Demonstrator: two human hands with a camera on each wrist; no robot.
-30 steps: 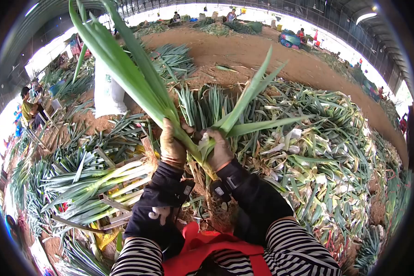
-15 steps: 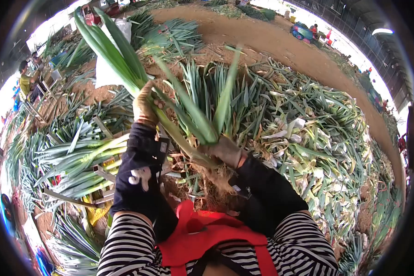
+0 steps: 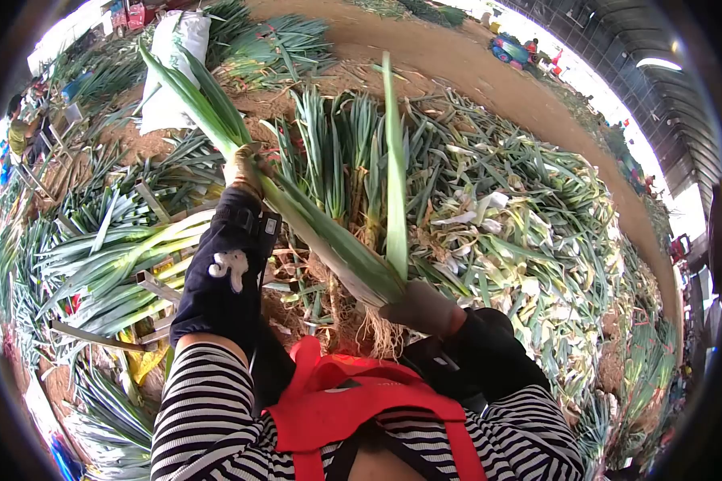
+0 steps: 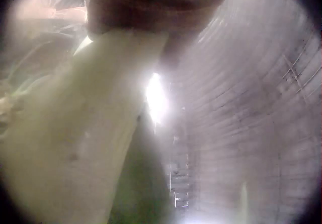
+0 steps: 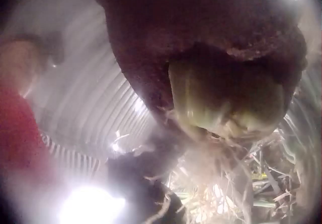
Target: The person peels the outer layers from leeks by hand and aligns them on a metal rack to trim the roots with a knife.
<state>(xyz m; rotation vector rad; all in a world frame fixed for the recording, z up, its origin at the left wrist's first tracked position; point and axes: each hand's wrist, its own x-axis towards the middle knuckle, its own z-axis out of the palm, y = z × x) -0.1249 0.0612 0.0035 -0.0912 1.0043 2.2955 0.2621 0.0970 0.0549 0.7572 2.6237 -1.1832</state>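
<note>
A long leek (image 3: pixel 313 220) runs diagonally across the front of the body, green leaves up left and shaggy roots (image 3: pixel 383 333) down right. My gloved left hand (image 3: pixel 245 168) grips it just under the leaf fan. At the root end, my gloved right hand (image 3: pixel 423 309) clutches the base together with a peeled-back outer leaf (image 3: pixel 395 168) that stands up from it. The left wrist view shows the pale stalk (image 4: pixel 75 128) below the fingers (image 4: pixel 156 8). In the right wrist view the fingers (image 5: pixel 201 23) wrap the stalk's base (image 5: pixel 226 103), above the roots.
Bundled leeks (image 3: pixel 349 152) stand upright just ahead. A heap of stripped leaves (image 3: pixel 521 240) spreads to the right. Trimmed leeks (image 3: pixel 120 264) lie on a metal-bar rack (image 3: pixel 156 284) at the left. Behind are a white sack (image 3: pixel 176 64) and a seated person (image 3: pixel 20 132).
Both hands started close together on the stalk. The left moved up and left along the leek while the right drew an outer leaf down to the root end. The hands are now far apart.
</note>
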